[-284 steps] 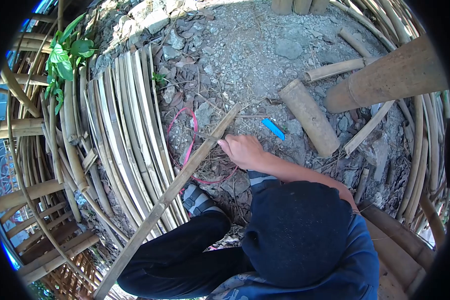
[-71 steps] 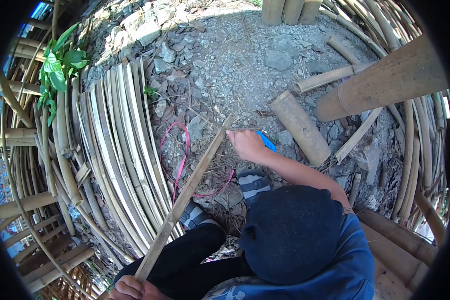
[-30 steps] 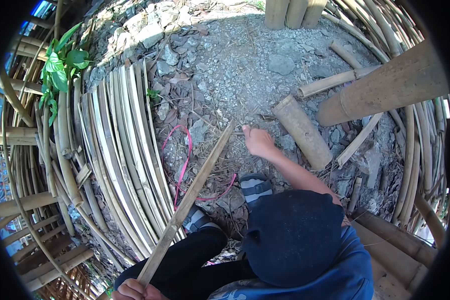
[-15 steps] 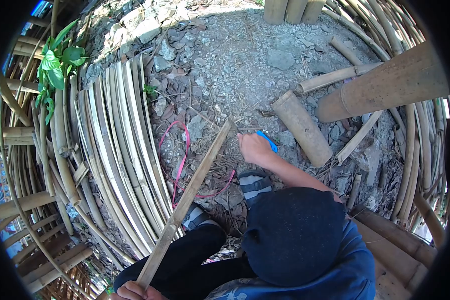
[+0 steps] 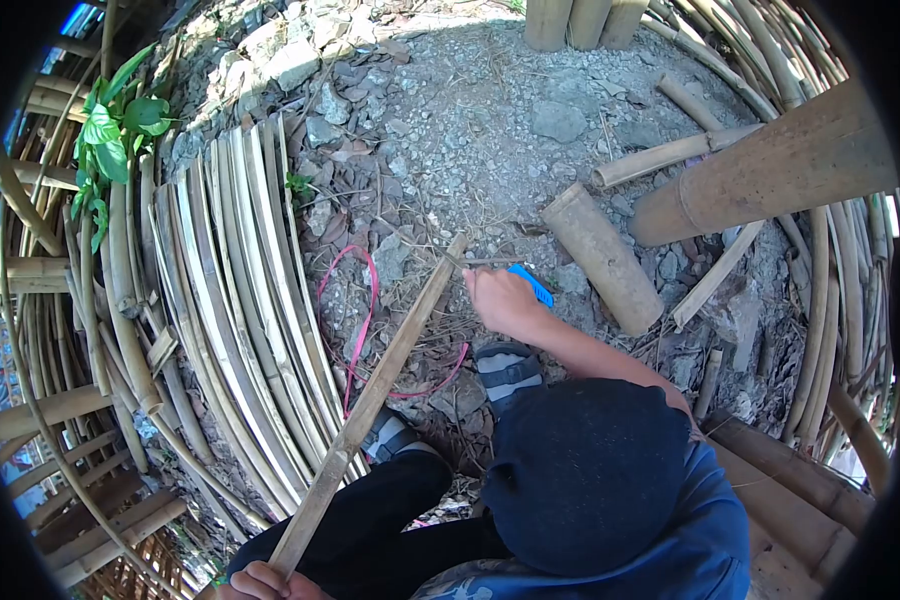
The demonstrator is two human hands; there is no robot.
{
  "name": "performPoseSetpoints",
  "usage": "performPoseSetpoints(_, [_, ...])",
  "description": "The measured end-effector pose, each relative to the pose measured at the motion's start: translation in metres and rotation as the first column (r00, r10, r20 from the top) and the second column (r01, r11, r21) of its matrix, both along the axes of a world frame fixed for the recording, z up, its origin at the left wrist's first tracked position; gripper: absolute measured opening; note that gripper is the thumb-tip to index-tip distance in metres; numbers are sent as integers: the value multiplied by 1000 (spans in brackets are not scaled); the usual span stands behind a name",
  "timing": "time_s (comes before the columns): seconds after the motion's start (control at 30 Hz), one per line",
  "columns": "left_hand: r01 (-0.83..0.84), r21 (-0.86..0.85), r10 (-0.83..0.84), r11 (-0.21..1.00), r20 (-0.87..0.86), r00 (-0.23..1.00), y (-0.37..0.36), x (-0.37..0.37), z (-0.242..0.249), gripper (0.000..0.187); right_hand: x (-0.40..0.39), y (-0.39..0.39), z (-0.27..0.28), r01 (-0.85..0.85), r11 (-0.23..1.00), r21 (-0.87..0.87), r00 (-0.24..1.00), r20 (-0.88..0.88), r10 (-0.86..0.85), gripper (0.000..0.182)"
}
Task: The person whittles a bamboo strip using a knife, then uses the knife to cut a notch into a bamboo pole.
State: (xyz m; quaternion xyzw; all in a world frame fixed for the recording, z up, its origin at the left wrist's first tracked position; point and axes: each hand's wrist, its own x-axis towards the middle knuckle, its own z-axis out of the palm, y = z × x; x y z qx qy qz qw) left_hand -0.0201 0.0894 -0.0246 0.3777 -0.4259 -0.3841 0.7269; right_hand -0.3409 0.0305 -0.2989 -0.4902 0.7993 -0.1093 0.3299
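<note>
A long bamboo strip (image 5: pixel 382 385) runs diagonally from the bottom left up toward the middle of the head view. At its near end, my left hand (image 5: pixel 265 582) is closed around it. My right hand (image 5: pixel 502 302) is closed on a blue-handled knife (image 5: pixel 533 285) beside the strip's far tip. A thin dark blade partly shows between that hand and the tip; fingers hide the rest. To the left lies a row of split bamboo strips (image 5: pixel 240 290) side by side. A pink ribbon (image 5: pixel 361 330) loops on the ground behind the held strip.
A dark cap (image 5: pixel 585 475) and blue shirt fill the lower right. A short bamboo piece (image 5: pixel 605 258) lies right of my right hand, near a thick bamboo post (image 5: pixel 760 175). Sandalled feet (image 5: pixel 510 372) rest on stony ground. Bamboo poles stand along both sides.
My right hand has shifted slightly left with the blue-handled knife, closer to the strip's tip. The strip and my left hand stay nearly in place.
</note>
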Motion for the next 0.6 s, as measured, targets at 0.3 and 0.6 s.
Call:
performPoseSetpoints(0.3, [-60, 15, 62, 998, -119, 991, 3, -7, 2, 47, 1, -3, -3, -94, 995, 13, 993, -72, 95, 58])
performPoseSetpoints(0.6, [-34, -83, 50, 996, 200, 978, 13, 5, -9, 43, -13, -18, -33, -46, 999, 0, 995, -86, 46, 55])
